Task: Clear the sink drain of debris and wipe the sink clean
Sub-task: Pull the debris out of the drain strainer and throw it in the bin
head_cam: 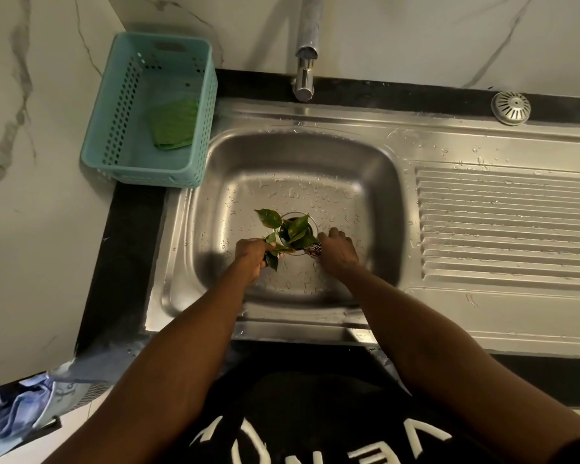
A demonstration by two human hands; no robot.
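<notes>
A wet stainless steel sink (375, 169) fills the middle of the view. Green leaves (297, 229) lie piled over its round drain (312, 226). My left hand (252, 254) is closed around some of the leaves at the drain's left edge. My right hand (337, 252) rests on the basin floor at the drain's right edge, its fingers on a small printed wrapper (316, 248); whether it grips the wrapper is unclear. A green cloth (175, 123) lies inside the teal basket (114, 162).
The tap (305, 55) hangs over the back rim of the sink. A ribbed drainboard (503, 226) extends to the right, with a round metal strainer (510, 107) on the black counter behind it. Blue cloth (10, 413) lies at the lower left.
</notes>
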